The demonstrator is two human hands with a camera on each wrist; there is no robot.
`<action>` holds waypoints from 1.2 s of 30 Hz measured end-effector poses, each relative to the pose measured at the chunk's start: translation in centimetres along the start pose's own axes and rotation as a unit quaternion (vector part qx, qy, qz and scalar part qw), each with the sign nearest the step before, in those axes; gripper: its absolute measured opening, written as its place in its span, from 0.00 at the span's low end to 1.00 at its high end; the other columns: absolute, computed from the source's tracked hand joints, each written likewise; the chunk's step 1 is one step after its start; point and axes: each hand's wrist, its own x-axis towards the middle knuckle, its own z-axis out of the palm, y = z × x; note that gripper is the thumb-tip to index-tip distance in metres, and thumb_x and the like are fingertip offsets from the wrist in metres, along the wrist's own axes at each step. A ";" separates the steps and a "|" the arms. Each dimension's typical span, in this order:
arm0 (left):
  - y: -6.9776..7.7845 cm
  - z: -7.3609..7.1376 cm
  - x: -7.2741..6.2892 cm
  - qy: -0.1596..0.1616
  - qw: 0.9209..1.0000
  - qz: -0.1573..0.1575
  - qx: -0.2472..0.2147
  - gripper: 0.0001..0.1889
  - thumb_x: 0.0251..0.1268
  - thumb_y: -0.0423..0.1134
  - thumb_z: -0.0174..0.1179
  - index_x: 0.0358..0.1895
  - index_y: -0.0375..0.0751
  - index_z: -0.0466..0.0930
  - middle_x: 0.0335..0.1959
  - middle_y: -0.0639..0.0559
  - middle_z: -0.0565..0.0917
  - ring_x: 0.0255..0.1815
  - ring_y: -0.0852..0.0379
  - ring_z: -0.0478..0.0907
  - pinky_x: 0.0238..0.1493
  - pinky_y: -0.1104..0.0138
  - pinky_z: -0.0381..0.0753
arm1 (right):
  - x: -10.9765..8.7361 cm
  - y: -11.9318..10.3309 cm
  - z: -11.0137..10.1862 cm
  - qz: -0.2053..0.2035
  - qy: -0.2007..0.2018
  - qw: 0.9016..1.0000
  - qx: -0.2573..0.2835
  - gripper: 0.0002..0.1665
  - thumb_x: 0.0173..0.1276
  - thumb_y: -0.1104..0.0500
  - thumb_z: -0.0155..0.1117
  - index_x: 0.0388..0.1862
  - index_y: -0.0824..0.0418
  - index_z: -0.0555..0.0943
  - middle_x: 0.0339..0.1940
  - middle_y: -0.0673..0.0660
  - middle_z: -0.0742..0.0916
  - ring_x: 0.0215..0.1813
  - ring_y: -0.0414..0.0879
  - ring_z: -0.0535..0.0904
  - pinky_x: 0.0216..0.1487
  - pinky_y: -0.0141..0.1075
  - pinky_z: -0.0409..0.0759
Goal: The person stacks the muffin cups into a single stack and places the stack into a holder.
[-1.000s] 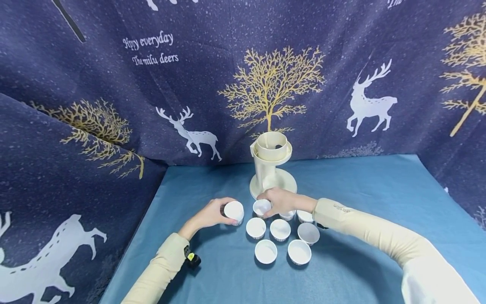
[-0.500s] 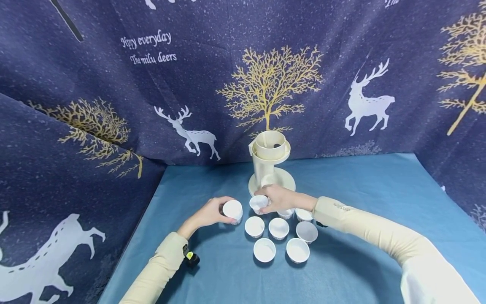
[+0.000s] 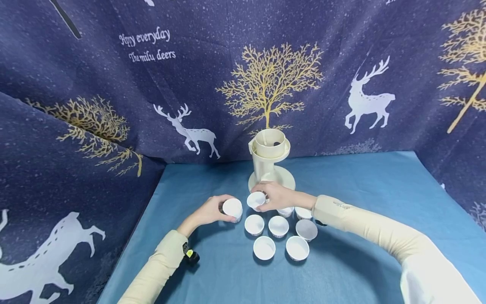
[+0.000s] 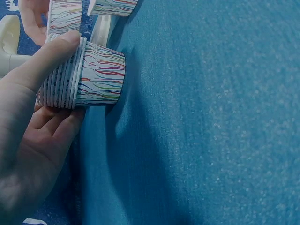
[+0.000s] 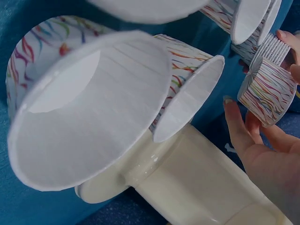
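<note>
My left hand grips a nested stack of paper baking cups, thumb on one side and fingers on the other. White rims sit packed together in the stack, and the outermost cup shows colourful wavy stripes. My right hand pinches a single striped paper baking cup by its side, just right of the stack and in front of the cream stand. In the right wrist view this single cup overlaps the stack's rims. White-lined cups stand mouth up on the cloth below the right hand.
A cream stand with a round base and a ring-shaped top holder rises behind the cups. Further cups stand in loose rows nearer the front. Blue cloth covers the table, and a dark printed curtain hangs behind.
My right hand has moved the single cup up and slightly left, out of its place in the back row, nearer to the stack. The left hand has stayed nearly still.
</note>
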 end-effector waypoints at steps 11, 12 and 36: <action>-0.4 0.0 0.2 0.000 1.000 -0.003 0.008 0.30 0.47 0.40 0.76 0.57 0.41 0.78 0.49 0.48 0.84 0.46 0.58 0.81 0.46 0.69 0.79 | 0.2 -0.3 -0.1 0.015 -0.011 0.999 0.034 0.30 0.57 0.52 0.70 0.57 0.64 0.77 0.53 0.59 0.83 0.50 0.48 0.80 0.41 0.30 0.82; -0.4 0.0 0.2 0.000 1.000 -0.003 0.010 0.30 0.47 0.40 0.76 0.57 0.41 0.77 0.49 0.47 0.84 0.46 0.58 0.81 0.45 0.69 0.79 | 0.3 -0.3 0.0 0.016 -0.011 0.999 0.037 0.29 0.58 0.52 0.70 0.57 0.63 0.77 0.53 0.59 0.82 0.50 0.48 0.80 0.41 0.31 0.82; -0.7 0.2 0.2 0.003 1.000 -0.008 -0.007 0.29 0.47 0.40 0.76 0.56 0.42 0.78 0.49 0.49 0.84 0.45 0.59 0.81 0.45 0.70 0.79 | 1.1 -1.5 0.3 0.010 -0.009 0.997 0.073 0.29 0.59 0.52 0.71 0.57 0.63 0.76 0.52 0.59 0.81 0.50 0.48 0.77 0.44 0.35 0.83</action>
